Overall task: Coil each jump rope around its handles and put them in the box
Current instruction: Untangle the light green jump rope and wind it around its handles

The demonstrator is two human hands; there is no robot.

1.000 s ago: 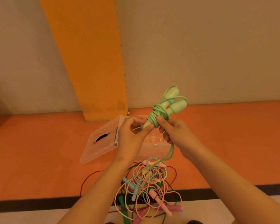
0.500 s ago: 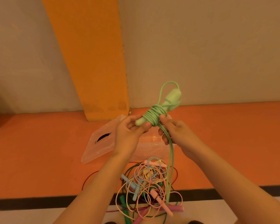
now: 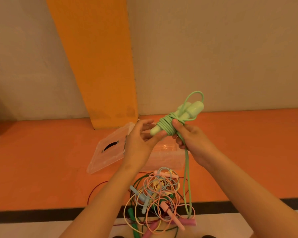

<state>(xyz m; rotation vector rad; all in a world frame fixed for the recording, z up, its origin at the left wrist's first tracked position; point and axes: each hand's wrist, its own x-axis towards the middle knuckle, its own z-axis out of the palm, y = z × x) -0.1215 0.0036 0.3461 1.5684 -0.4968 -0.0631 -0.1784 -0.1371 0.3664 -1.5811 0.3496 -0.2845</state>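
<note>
My right fingers (image 3: 179, 143) curl around the loose cord of the green jump rope (image 3: 167, 125), and the thumb of my right hand (image 3: 196, 145) presses on the coil. My left hand (image 3: 141, 143) pinches the butt end of the paired handles between thumb and fingertips. I hold the rope in the air, above the far side of the clear box (image 3: 165, 158), with the handle heads pointing up and away to the right.

There is open air above and on both sides of my hands. The orange floor (image 3: 41, 160) runs wide to the left and right of the box and ends at a black stripe (image 3: 33, 215) near me. Behind the box are the beige wall (image 3: 222, 48) and an orange pillar (image 3: 100, 66).

The box lid (image 3: 108, 150) lies tilted against the box's left side. The uncoiled green cord hangs from my right hand past the box's right front corner. It drops into the tangled pile of ropes (image 3: 155, 194) on the floor just in front of the box, beneath my forearms.
</note>
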